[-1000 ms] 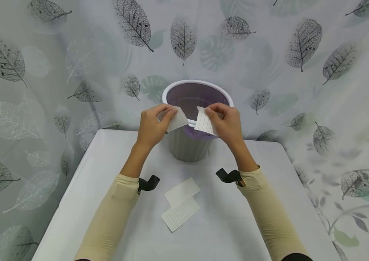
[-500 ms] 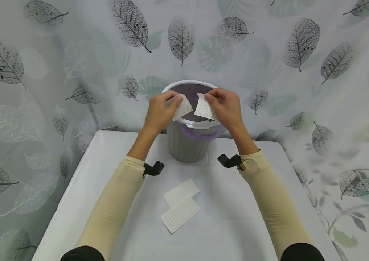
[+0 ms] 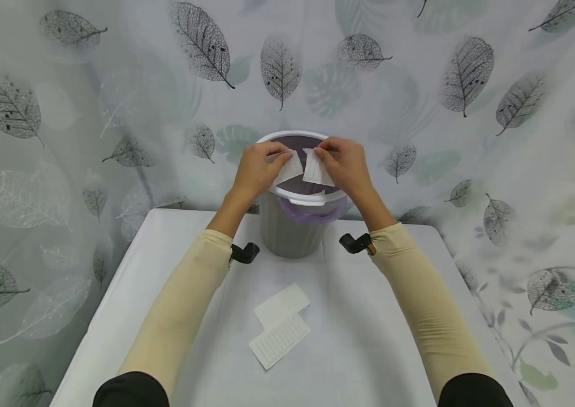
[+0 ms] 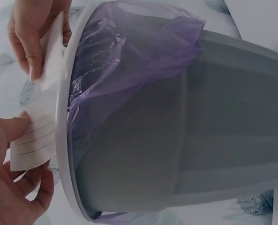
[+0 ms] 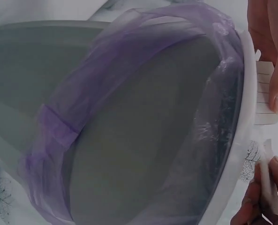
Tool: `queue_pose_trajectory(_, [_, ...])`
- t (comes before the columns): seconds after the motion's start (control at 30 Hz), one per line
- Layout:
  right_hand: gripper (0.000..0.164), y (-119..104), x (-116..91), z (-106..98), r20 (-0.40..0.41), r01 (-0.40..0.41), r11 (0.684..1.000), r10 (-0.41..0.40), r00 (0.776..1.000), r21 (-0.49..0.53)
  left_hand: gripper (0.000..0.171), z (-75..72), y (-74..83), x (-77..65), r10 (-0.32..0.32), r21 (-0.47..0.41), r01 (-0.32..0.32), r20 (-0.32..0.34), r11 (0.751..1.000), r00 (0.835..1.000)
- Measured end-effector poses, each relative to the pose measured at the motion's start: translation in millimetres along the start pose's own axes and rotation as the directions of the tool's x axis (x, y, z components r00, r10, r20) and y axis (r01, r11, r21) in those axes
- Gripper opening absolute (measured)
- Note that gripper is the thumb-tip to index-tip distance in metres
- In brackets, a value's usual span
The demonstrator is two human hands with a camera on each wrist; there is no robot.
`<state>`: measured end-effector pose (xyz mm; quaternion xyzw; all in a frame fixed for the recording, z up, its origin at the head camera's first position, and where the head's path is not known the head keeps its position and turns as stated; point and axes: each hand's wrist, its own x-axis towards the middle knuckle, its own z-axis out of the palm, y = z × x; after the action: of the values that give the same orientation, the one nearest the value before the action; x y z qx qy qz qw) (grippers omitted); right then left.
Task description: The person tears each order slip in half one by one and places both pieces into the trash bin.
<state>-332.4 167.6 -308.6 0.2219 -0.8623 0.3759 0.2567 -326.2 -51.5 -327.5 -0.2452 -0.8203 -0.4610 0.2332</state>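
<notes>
My left hand (image 3: 259,170) pinches a torn piece of lined paper (image 3: 289,169) between thumb and fingers. A second torn piece (image 3: 316,169) is pinched in my right hand (image 3: 346,165), with a narrow gap between the two. Both pieces are at the mouth of a grey bin (image 3: 289,232) with a white rim (image 3: 308,200). In the left wrist view, ruled lines show on the left hand's paper (image 4: 33,145), close to the rim. The right wrist view shows the right hand (image 5: 263,194) holding its piece nearly edge-on.
A purple bag (image 5: 59,126) lines the bin and hangs over its rim. On the white table (image 3: 368,339) lie a plain paper (image 3: 282,305) and a lined paper (image 3: 279,342), overlapping. A leaf-patterned cloth (image 3: 287,73) stands close behind the bin.
Both hands have moved forward, from the bin's near side to over its opening. The two pieces have come slightly nearer each other. The papers on the table lie as before.
</notes>
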Motion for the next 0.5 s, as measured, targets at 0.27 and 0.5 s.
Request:
queue_pose_trajectory(0.27, [0.015,3.9,-3.4,4.1,0.04,0.034,0.999,-0.033,0.999,-0.037,0.021,4.0,-2.0,-0.4,-0.057,0.072,0.052,0.064,0.996,0.996])
queue_pose_trajectory(0.5, [0.017,8.0,-8.9,7.0,0.073,0.029,0.998,-0.025,0.997,-0.053,0.019,6.5,-8.5,-4.8,-0.06,0.078,0.054,0.084,0.996,0.995])
